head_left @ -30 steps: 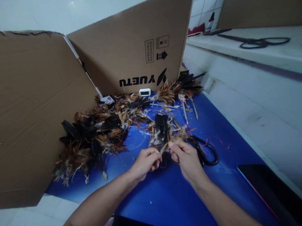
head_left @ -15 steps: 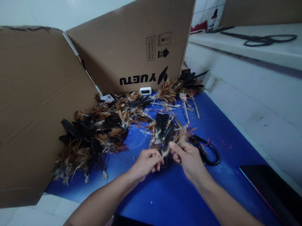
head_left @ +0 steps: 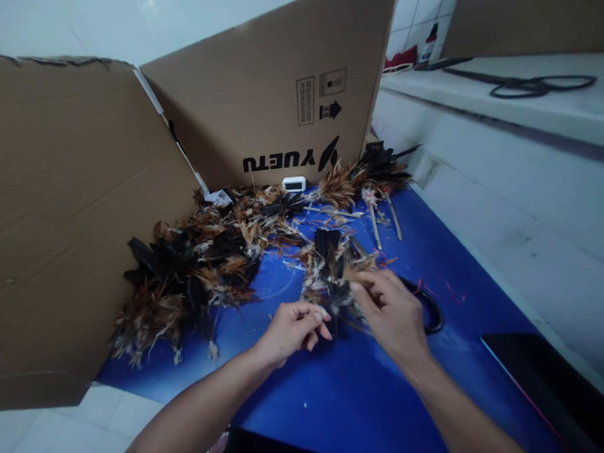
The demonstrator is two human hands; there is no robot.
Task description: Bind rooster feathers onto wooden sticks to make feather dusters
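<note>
A blue desk hemmed in by two upright cardboard panels, a white tiled wall behind, is strewn with brown and black feathers. At its centre the fingers of the right hand are pinched on a brown feather tip at the edge of a small feather bundle, thumb and forefinger closed on it, the back of the hand turned up and the forearm running in from the lower right. The left hand sits just beside it, its fingers curled loosely with the thumb meeting the fingertips near the bundle's base; whether they grip a quill cannot be told. That forearm comes in from the lower left. The bundle lies on the desk between and just beyond the two hands. A pair of black scissors lies partly hidden behind the right hand. Farther out, a large feather pile spreads along the left cardboard panel, and two thin sticks lie side by side near the back panel, printed YUETU upside down. A small white device stands at that panel's foot. A dark flat slab rests at the desk's right corner. On the white ledge to the right lies a second pair of scissors.
</note>
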